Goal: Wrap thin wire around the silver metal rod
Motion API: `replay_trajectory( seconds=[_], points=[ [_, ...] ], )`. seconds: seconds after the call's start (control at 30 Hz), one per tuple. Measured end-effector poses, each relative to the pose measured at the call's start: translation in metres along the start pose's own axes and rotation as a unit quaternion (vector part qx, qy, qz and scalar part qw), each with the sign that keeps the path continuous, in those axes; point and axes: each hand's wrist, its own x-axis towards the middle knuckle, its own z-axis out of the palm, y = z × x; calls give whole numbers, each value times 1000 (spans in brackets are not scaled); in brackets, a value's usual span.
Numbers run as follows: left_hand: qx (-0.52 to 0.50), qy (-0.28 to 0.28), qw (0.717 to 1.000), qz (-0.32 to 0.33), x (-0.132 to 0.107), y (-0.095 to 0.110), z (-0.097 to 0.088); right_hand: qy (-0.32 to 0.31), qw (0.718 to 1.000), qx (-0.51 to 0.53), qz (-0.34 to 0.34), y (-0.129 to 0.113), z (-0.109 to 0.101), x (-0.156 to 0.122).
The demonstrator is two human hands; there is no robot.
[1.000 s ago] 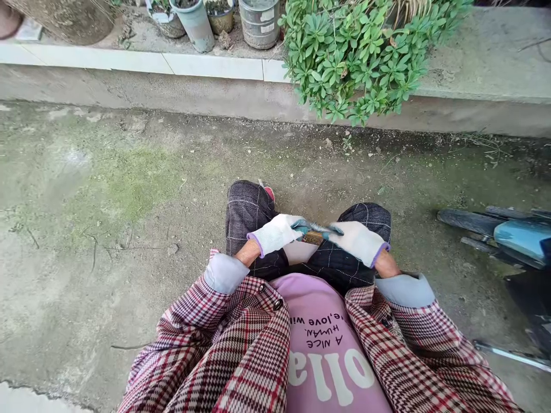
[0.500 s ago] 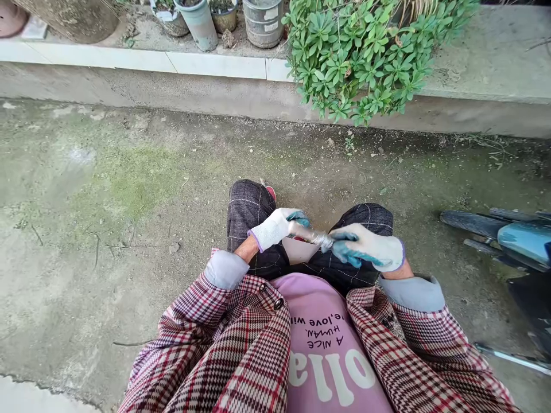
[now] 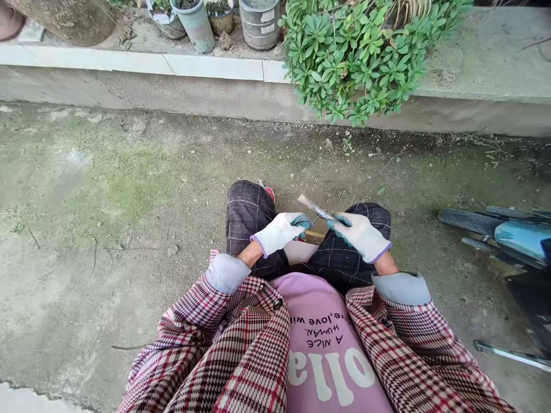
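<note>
Wearing a white knitted glove with blue-green coated fingers, my right hand is closed around a short pale stick. Silvery thin wire is wound about the stick just beyond my fingertips. The stick slants up to the left, its bare end pointing away from me. My left hand, in a matching glove, is pinched closed close to the wound part, and a fine strand runs between it and the stick. Below the hands, between my knees, part of a yellowish-brown bar shows; most of it is hidden.
Ahead runs a low ledge with white edge tiles, bearing several plant pots and a metal bucket. A leafy green shrub overhangs it. A blue wheeled vehicle stands on the concrete ground at right.
The stick has swung from lying nearly level between both hands to pointing up and away in my right hand. My left hand has come off its end and now pinches the wire strand.
</note>
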Motion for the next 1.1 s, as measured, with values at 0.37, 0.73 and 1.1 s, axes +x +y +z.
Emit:
replay_trajectory(
  seconds=[0.37, 0.73, 1.1],
  points=[
    [-82, 10, 996, 10, 7, -7, -8, -221, 928, 298, -20, -30, -29, -26],
    [132, -12, 990, 50, -2, -2, -3, -128, 972, -193, -27, -3, 4, -11],
    [26, 24, 998, 57, 0, -8, 8, -70, 924, 376, 14, -16, -7, -28]
  ],
)
